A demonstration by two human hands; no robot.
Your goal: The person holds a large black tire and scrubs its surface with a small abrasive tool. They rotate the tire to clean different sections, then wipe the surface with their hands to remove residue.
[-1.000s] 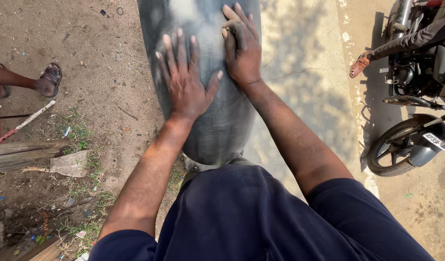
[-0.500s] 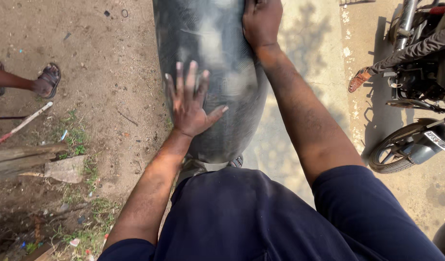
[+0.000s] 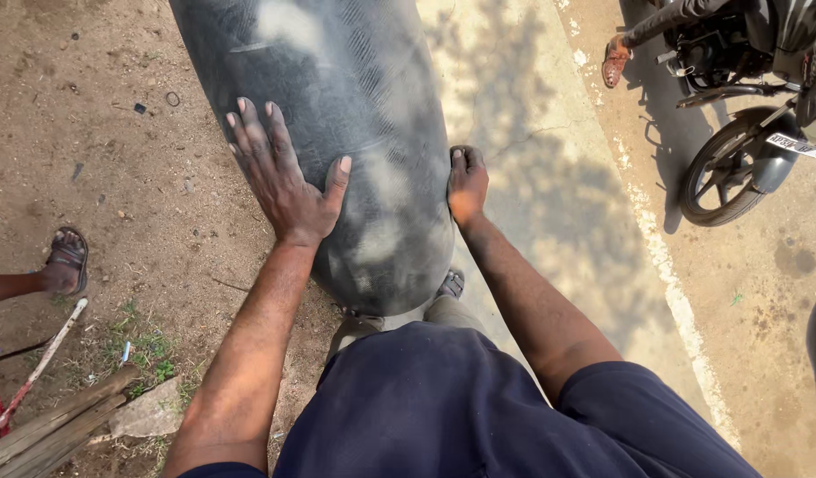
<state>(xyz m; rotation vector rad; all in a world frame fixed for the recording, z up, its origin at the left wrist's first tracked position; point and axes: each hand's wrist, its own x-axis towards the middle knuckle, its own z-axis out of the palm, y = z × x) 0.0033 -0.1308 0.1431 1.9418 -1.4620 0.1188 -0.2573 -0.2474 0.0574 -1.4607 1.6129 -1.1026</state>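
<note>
Outdoors, two bare hands press on a big inflated black rubber tube (image 3: 337, 115) that stands upright on the dirt ground (image 3: 98, 159).
Its skin is dull, dusty grey in patches, finely ribbed and rounded like a fat barrel. On the tube's left flank the left hand (image 3: 284, 177) lies flat, fingers (image 3: 248, 133) spread wide and thumb out across the rubber. On its right edge the right hand (image 3: 467, 184) cups the curve, fingers bent close together against the side; neither hand holds anything. Right of the tube runs pale concrete (image 3: 549, 177), with a parked motorcycle (image 3: 744, 115) beyond. Left of it, a sandalled foot (image 3: 64, 261) and weathered wooden planks (image 3: 54, 425).
</note>
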